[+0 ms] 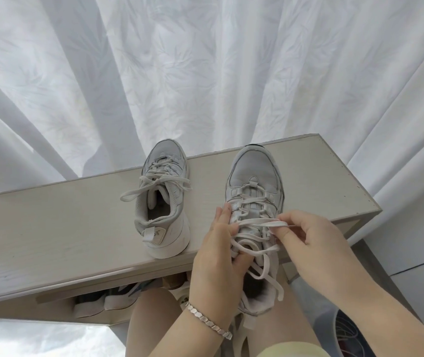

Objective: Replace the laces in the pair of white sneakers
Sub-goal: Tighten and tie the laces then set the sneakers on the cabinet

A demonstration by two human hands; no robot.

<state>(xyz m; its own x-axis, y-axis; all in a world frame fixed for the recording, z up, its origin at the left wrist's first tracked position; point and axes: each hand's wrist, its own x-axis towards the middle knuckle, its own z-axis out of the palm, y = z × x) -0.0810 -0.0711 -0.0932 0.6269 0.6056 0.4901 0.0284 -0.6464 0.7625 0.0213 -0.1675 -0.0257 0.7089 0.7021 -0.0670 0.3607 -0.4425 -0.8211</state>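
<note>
Head view shows the worked sneaker [253, 171] at lower right of centre. Its toe rests on the bench [64, 228] and its heel hangs past the bench's front edge, over the person's lap. The left hand [218, 253] has its grip closed on the sneaker's side and collar, with fingers reaching in among the crossings. The right hand [316, 243] has its grip pinched on one strand of the lace [254, 224], which is drawn sideways across the tongue. The second sneaker [164, 202] stands at frame centre, laced, its ends lying loose, and neither hand touches it.

The likeliest trouble, as I judge it, comes from the unsupported heel. A hard sideways tug while the left grip slackens could tip the sneaker off the edge. Below the pinch, the slack loops lie crossed over one another, so a quick pull on one strand may cinch them into a knot instead of freeing an eyelet. The left fingers sit among those loops and could trap the lace or get caught in it. A flat lace can also twist and jam in an eyelet. Whether the pinched lace is the old one or its replacement cannot be told.
</note>
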